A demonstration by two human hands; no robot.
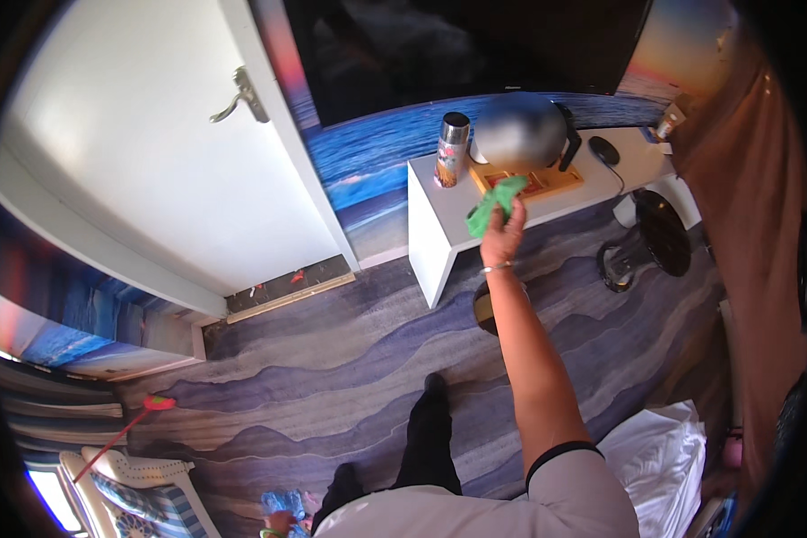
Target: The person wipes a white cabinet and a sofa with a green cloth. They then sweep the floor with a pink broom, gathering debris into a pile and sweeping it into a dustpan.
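Note:
My right hand [504,235] is stretched out ahead, fingers closed on a green cloth [495,206]. The cloth hangs over the front edge of a white desk [466,224], by a yellow wooden tray [560,184]. Whether it touches the tray I cannot tell. Behind the tray is a blurred round object [518,133] with a black upright part beside it. A patterned thermos [451,151] with a dark lid stands to the left. My left hand [281,524] is low at the bottom edge, near a crumpled blue plastic bag [282,500]; its fingers are mostly hidden.
A big dark television [466,49] hangs above the desk, with a black oval object [604,151] trailing a cord at right. A black stool [659,235] and a round bin [486,309] stand below. White door [152,134] left; striped-cushioned chair [143,507] lower left; white fabric [659,466] lower right.

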